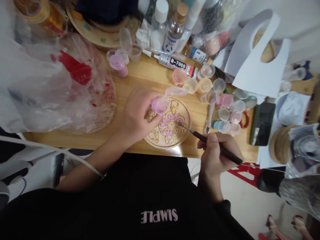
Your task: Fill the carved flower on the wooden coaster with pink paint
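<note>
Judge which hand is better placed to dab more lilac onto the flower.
Probably the right hand: it holds the brush, its tip at the flower on the wooden disc. The left hand is occupied with the lilac cup.

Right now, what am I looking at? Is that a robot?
There's no robot: these are a person's two bare hands. The one picture comes from a camera worn on their head, looking forward and down. The left hand holds a small open pot by a round wooden disc with a gold-outlined flower, partly purple. The right hand holds a thin brush, its tip at the flower; I can't tell if it touches. On the wooden table are more little cups, a B-7000 tube, bottles and a plastic bag.
</note>
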`<state>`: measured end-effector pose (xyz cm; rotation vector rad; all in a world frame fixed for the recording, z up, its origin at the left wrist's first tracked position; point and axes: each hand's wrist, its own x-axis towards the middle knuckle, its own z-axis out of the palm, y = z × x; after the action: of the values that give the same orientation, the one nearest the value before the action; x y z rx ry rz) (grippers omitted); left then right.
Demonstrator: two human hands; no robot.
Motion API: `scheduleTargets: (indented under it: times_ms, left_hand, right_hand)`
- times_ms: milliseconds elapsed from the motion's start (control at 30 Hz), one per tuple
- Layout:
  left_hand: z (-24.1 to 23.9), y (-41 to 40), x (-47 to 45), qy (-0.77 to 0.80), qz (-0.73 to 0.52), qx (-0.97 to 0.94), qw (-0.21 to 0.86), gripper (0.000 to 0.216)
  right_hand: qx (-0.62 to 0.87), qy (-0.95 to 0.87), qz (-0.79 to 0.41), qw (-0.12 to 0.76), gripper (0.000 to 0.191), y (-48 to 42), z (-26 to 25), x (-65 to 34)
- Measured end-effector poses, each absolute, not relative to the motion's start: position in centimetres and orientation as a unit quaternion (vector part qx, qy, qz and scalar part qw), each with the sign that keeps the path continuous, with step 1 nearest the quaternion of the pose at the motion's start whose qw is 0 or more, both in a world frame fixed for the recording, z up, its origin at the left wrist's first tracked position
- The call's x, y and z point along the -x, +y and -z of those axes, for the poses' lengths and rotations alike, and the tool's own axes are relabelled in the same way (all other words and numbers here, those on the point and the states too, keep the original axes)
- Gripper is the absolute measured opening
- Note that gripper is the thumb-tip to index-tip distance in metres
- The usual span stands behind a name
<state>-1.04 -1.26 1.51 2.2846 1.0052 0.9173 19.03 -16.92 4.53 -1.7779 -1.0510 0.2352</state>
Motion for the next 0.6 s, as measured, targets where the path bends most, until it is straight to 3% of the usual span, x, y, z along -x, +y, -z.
scheduleTargets:
  times_ms: [167, 333, 600]
  left_hand:
    - [-1.5, -1.3, 1.0, 0.379, -0.338, -0.829, 0.235, 0.026]
    - [-1.4, -1.2, 1.1, 0.369, -0.351, -0.833, 0.217, 0.024]
    - [-0.9, -0.8, 1.1, 0.338, -0.393, -0.827, 0.218, 0.03]
  right_hand:
    - [0.742, -0.433, -0.107, 0.501, 0.028, -16.7, -4.4, -19.2]
    - [0.719, -0.397, -0.076, 0.566, 0.027, -15.7, -4.3, -19.0]
    - [0.706, -0.368, -0.088, 0.598, 0.031, -15.3, -4.6, -18.8]
